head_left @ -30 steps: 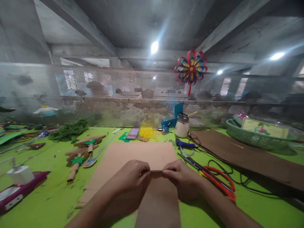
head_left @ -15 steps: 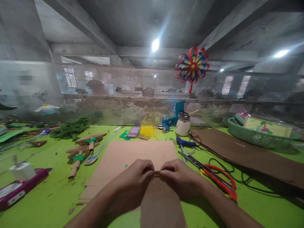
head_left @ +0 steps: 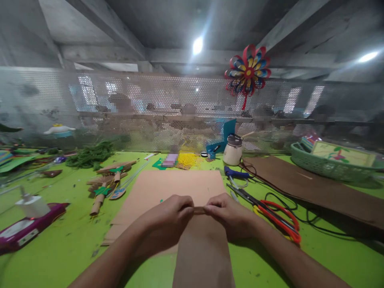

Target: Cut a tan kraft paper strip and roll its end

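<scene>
My left hand [head_left: 169,218] and my right hand [head_left: 228,215] meet at the middle of the green table [head_left: 63,248], both pinched on the far edge of a brown foam strip [head_left: 202,256] that runs toward me. The strip's edge shows as a thin rolled line between my fingertips. Under it lies a tan sheet [head_left: 177,188], flat on the table. Red-handled scissors [head_left: 271,218] lie just right of my right hand.
A perforated metal screen [head_left: 150,116] closes off the back, with a paper pinwheel [head_left: 248,73] hung on it. A white jar [head_left: 233,150], blue-handled tool [head_left: 236,175], dark brown sheet [head_left: 315,192], green basket [head_left: 327,168] and black cable [head_left: 300,220] fill the right. Craft pieces [head_left: 108,184] and a magenta tray [head_left: 28,228] are left.
My hands have drawn a little closer together on the strip's edge, and the view has tipped slightly upward. Nothing else on the table has moved.
</scene>
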`<state>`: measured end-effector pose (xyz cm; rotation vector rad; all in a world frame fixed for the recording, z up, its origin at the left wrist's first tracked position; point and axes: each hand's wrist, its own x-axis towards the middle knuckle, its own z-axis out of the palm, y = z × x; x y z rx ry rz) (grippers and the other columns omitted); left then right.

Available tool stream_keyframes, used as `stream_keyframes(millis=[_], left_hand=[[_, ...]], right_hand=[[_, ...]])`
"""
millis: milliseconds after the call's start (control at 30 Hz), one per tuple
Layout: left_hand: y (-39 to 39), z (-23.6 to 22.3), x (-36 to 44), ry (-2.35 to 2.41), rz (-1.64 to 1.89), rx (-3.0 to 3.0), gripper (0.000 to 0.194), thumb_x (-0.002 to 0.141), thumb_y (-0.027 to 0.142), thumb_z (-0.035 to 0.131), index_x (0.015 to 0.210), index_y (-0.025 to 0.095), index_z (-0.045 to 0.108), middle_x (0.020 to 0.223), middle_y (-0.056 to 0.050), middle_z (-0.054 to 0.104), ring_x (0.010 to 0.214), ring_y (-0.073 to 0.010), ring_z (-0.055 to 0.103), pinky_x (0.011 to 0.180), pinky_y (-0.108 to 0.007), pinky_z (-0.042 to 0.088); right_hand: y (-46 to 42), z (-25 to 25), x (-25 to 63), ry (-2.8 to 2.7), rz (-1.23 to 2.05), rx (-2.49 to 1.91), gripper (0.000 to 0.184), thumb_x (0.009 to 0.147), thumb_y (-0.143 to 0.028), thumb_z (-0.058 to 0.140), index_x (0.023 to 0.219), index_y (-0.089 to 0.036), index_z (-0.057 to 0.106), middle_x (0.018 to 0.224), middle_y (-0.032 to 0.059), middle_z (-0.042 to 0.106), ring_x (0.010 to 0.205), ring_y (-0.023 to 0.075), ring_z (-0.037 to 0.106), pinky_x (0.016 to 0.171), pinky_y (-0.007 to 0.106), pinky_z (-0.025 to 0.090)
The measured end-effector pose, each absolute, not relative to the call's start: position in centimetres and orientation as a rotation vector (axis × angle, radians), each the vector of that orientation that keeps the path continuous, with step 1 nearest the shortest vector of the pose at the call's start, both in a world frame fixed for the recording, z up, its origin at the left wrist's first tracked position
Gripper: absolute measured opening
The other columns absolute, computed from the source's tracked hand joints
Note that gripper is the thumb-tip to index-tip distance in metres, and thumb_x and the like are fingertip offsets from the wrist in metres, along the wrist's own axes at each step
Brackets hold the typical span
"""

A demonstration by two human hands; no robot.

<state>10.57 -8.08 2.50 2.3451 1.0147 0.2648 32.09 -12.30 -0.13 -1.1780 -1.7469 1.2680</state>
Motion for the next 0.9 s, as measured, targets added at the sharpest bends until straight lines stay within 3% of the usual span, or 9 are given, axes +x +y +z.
stream_keyframes(millis=[400, 567, 633, 733, 833, 900], left_hand=[[-6.3, 2.8, 10.8, 0.841, 0.214, 2.302, 0.029, 0.082, 0.039, 0.041, 0.073, 0.014, 0.054, 0.07, 0.0, 0.052, 0.064, -0.0127, 0.045, 0.061, -0.023, 0.035], [-6.6, 3.1, 10.8, 0.8, 0.321, 2.147, 0.025, 0.082, 0.036, 0.044, 0.077, 0.013, 0.054, 0.073, -0.001, 0.051, 0.069, -0.0131, 0.045, 0.065, -0.024, 0.036], [-6.7, 3.4, 10.6, 0.752, 0.362, 2.08, 0.026, 0.082, 0.036, 0.046, 0.08, 0.013, 0.056, 0.074, -0.001, 0.051, 0.07, -0.0131, 0.044, 0.066, -0.024, 0.036], [-6.9, 3.6, 10.5, 0.674, 0.419, 1.898, 0.025, 0.081, 0.037, 0.05, 0.086, 0.013, 0.058, 0.077, -0.002, 0.053, 0.071, -0.0128, 0.045, 0.067, -0.024, 0.036], [-7.4, 3.0, 10.8, 0.579, 0.428, 1.626, 0.023, 0.077, 0.034, 0.058, 0.087, 0.013, 0.058, 0.079, -0.002, 0.053, 0.071, -0.0123, 0.046, 0.069, -0.025, 0.036], [-7.9, 2.3, 11.1, 0.511, 0.383, 1.443, 0.021, 0.073, 0.03, 0.062, 0.086, 0.013, 0.058, 0.076, -0.002, 0.052, 0.069, -0.0116, 0.046, 0.068, -0.025, 0.037]], right_hand=[[-11.4, -1.3, 33.5, -1.489, 1.404, -1.09, 0.029, 0.074, -0.04, 0.063, 0.068, -0.013, 0.054, 0.055, -0.0045, 0.043, 0.048, 0.0065, 0.035, 0.047, 0.02, 0.027], [-11.3, -1.2, 33.9, -1.455, 1.386, -1.067, 0.032, 0.073, -0.041, 0.066, 0.065, -0.013, 0.055, 0.05, -0.0051, 0.043, 0.044, 0.0056, 0.034, 0.043, 0.019, 0.025], [-11.2, -0.8, 34.1, -1.391, 1.384, -1.001, 0.034, 0.076, -0.045, 0.061, 0.066, -0.013, 0.057, 0.051, -0.0033, 0.047, 0.045, 0.0068, 0.039, 0.044, 0.019, 0.031], [-11.4, 0.1, 34.1, -1.293, 1.383, -0.859, 0.038, 0.08, -0.05, 0.054, 0.084, -0.013, 0.064, 0.069, 0.0037, 0.061, 0.062, 0.0117, 0.054, 0.06, 0.024, 0.044], [-12.1, 1.0, 33.5, -1.409, 1.404, -0.81, 0.044, 0.073, -0.036, 0.068, 0.111, -0.017, 0.059, 0.09, 0.0056, 0.064, 0.079, 0.0153, 0.058, 0.071, 0.028, 0.046], [-12.8, 1.4, 33.1, -1.591, 1.407, -0.784, 0.047, 0.069, -0.028, 0.071, 0.114, -0.019, 0.058, 0.094, 0.0051, 0.063, 0.084, 0.0164, 0.058, 0.073, 0.028, 0.046]])
